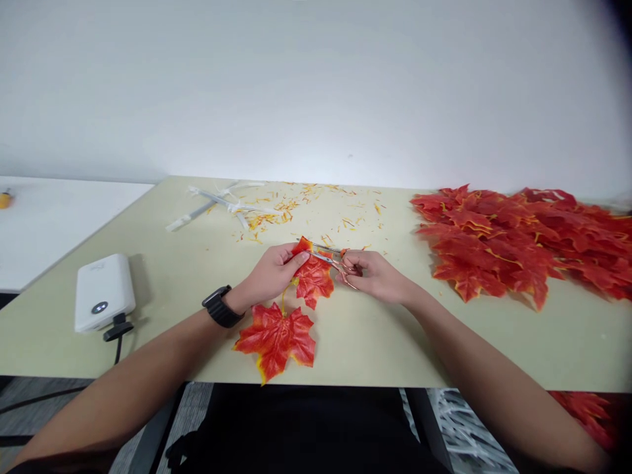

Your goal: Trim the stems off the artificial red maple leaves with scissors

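Between thumb and fingers, my left hand [271,271] pinches a red artificial maple leaf [315,280] with yellow edges. A second red maple leaf [279,336] hangs from it by a thin yellow stem and lies near the table's front edge. My right hand [378,275] has its fingers in the handles of a pair of scissors [323,257]. The scissor blades are parted around the upper part of the held leaf, close to my left thumb. A black watch [223,307] is on my left wrist.
Yellow and orange trimmings [291,207] are scattered along the back of the table [375,342]. White plastic strips [222,201] lie at the back left. A white power bank [103,293] with a cable stands at left. Many red leaves [494,237] are piled at right.
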Demonstrator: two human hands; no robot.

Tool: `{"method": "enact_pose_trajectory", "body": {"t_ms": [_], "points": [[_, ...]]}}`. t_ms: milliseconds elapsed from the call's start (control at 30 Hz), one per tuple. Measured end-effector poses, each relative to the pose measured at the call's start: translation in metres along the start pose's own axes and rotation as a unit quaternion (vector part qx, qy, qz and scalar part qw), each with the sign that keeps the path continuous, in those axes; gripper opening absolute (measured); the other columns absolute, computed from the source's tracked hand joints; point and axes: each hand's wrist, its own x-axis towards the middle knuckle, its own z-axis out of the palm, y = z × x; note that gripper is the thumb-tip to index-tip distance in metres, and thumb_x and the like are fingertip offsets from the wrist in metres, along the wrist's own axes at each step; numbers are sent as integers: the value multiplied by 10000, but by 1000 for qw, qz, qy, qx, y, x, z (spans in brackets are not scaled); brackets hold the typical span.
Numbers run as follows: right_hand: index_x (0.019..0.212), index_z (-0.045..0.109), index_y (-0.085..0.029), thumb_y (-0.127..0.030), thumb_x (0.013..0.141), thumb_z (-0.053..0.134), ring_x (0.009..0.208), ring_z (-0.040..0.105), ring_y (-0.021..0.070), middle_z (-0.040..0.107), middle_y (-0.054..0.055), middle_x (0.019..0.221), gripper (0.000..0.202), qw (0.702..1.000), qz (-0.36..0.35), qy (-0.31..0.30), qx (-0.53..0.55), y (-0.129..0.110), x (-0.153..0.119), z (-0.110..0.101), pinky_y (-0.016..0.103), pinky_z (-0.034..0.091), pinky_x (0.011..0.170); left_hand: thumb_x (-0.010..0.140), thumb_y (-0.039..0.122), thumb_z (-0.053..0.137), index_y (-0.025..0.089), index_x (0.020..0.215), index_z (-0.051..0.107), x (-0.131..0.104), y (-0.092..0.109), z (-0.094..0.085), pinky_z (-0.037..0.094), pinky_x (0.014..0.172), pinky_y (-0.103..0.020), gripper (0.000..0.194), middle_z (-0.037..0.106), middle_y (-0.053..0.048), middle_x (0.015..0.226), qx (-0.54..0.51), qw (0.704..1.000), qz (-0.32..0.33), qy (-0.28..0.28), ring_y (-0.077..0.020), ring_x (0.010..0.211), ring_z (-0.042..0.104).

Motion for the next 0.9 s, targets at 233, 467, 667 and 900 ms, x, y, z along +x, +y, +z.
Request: {"method": "enact_pose_trajectory", "body": {"t_ms": [233,467,667,900], "points": [[702,310,-211,-324,841,633,651,375,110,393,-23,747,369,1000,2,4,-7,-4,-1,0,273,296,597,989,482,590,164,935,668,-1,4,2,461,653,-250,332,689,-25,833,34,999,1,18,-149,722,594],[709,319,-211,-330,847,633,654,404,116,396,-19,731,362,999,-12,5,-32,-2,-1,-3,269,300,593,1003,451,562,170,899,634,-2,6,2,365,579,-232,308,587,13,728,50,999,-8,8,-113,621,485],[710,331,-210,-313,837,638,668,449,122,414,-14,742,347,999,-19,-5,-30,-1,-1,-10,269,321,606,1008,462,550,168,954,673,-3,14,2,365,597,-231,323,570,17,740,60,998,-5,-6,-110,632,462],[697,313,-213,-263,797,650,725,572,147,427,-15,748,356,999,1,-32,13,-7,-2,-13,267,363,621,1001,475,561,163,934,662,-3,17,3,379,614,-231,334,570,16,741,72,997,-10,-7,-112,643,461]]}}
